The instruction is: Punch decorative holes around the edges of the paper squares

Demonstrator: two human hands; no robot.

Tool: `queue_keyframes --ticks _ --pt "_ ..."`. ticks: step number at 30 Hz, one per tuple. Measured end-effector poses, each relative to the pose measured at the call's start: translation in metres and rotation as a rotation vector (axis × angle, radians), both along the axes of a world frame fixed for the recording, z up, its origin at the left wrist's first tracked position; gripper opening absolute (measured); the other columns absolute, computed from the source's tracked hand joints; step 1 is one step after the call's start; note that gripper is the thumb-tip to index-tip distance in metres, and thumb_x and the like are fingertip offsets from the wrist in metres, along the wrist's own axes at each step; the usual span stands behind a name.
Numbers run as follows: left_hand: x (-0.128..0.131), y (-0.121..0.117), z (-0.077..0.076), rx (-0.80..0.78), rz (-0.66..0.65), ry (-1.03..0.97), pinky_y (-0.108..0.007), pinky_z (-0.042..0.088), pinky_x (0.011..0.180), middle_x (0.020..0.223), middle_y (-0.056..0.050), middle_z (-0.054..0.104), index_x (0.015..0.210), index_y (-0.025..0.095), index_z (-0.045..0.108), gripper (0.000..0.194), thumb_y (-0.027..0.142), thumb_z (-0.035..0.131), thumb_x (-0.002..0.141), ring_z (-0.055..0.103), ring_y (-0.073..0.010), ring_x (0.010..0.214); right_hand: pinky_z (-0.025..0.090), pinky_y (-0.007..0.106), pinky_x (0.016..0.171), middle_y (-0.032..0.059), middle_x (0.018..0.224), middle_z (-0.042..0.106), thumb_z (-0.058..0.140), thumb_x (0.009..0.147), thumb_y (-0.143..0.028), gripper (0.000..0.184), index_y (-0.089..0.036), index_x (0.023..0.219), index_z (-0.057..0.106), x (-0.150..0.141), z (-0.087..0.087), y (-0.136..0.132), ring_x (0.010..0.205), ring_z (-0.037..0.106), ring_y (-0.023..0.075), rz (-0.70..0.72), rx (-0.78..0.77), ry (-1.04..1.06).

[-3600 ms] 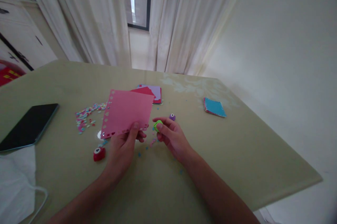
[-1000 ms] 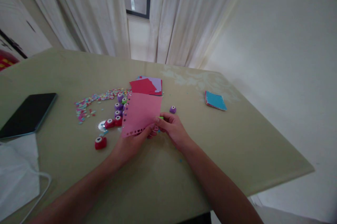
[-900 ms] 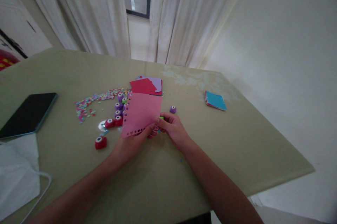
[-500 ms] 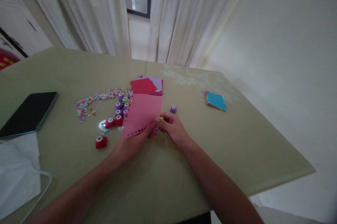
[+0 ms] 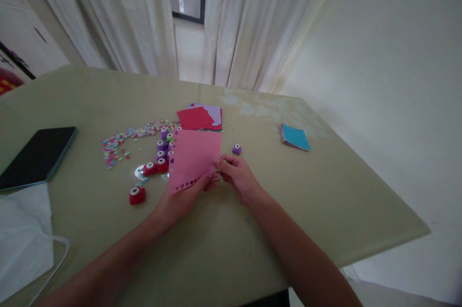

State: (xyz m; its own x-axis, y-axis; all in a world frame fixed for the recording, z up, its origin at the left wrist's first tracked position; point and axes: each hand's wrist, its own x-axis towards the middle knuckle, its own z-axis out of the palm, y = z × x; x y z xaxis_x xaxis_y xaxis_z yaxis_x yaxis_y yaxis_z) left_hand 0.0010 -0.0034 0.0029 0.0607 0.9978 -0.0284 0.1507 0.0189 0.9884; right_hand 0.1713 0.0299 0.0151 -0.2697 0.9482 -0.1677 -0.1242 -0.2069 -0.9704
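A sheet of pink paper (image 5: 197, 155) has small shapes punched along its left and lower edges. My left hand (image 5: 189, 194) grips it by the lower right part, thumb on top. My right hand (image 5: 236, 176) is closed around a small green craft punch (image 5: 217, 171) at the sheet's right edge; fingers hide most of it. Behind the paper's left side stand several purple punches (image 5: 161, 145) and a green one. Two red punches (image 5: 156, 166) sit close together, with another red punch (image 5: 137, 195) nearer me. A lone purple punch (image 5: 237, 149) stands beyond my right hand.
Punched-out confetti (image 5: 135, 134) lies in a curved band at the left. Red and lilac paper (image 5: 197, 118) is piled behind the sheet, and a blue-topped paper stack (image 5: 295, 137) lies at right. A dark tablet (image 5: 38, 157) and a white face mask (image 5: 25, 244) are at the left.
Since the oldest frame, the pink sheet has shifted right and the green punch has come to its right edge. Just now the sheet and the punch have tilted slightly.
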Motion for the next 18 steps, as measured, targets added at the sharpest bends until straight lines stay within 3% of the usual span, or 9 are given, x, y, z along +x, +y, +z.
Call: queue_keyframes --ticks 5,8,12,15,18 --pt "-0.003 0.000 0.009 0.000 0.018 0.004 -0.039 0.066 0.077 0.079 -0.005 0.081 0.072 0.025 0.074 0.029 0.049 0.070 0.088 0.077 -0.0245 0.075 0.030 0.028 0.058 0.0003 0.075 0.063 0.081 0.080 -0.066 0.049 -0.019 0.094 0.074 0.021 0.003 0.012 0.061 0.046 0.0129 -0.165 0.101 -0.029" --pt "-0.004 -0.001 0.013 -0.012 0.008 -0.012 -0.038 0.066 0.076 0.078 -0.004 0.081 0.072 0.025 0.074 0.031 0.052 0.070 0.088 0.076 -0.0239 0.075 0.038 0.029 0.064 -0.0009 0.073 0.060 0.080 0.087 -0.056 0.037 -0.019 0.092 0.074 0.029 -0.001 0.017 0.065 0.049 0.0150 -0.246 0.335 -0.367" --pt "-0.003 -0.002 0.018 0.003 -0.008 0.024 -0.038 0.065 0.077 0.077 -0.004 0.080 0.072 0.024 0.074 0.035 0.055 0.069 0.088 0.076 -0.0243 0.075 0.047 0.032 0.082 0.0061 0.097 0.062 0.073 0.097 -0.039 0.023 -0.018 0.103 0.078 0.029 -0.012 0.017 0.085 0.059 0.0185 -0.066 0.641 -0.811" --pt "-0.002 -0.002 0.020 0.021 -0.035 0.031 -0.037 0.064 0.076 0.075 -0.004 0.079 0.068 0.024 0.070 0.037 0.055 0.066 0.088 0.075 -0.0239 0.074 0.049 0.033 0.088 0.0104 0.116 0.058 0.065 0.103 -0.033 0.023 -0.019 0.117 0.077 0.027 -0.017 0.013 0.096 0.061 0.0202 0.000 0.729 -0.940" --pt "-0.001 -0.003 0.016 0.027 -0.033 0.003 -0.036 0.064 0.074 0.076 -0.004 0.079 0.075 0.024 0.073 0.034 0.053 0.064 0.090 0.075 -0.0234 0.073 0.050 0.034 0.089 0.0118 0.121 0.057 0.061 0.105 -0.032 0.024 -0.020 0.119 0.075 0.023 -0.016 0.008 0.098 0.061 0.0214 -0.008 0.771 -1.005"
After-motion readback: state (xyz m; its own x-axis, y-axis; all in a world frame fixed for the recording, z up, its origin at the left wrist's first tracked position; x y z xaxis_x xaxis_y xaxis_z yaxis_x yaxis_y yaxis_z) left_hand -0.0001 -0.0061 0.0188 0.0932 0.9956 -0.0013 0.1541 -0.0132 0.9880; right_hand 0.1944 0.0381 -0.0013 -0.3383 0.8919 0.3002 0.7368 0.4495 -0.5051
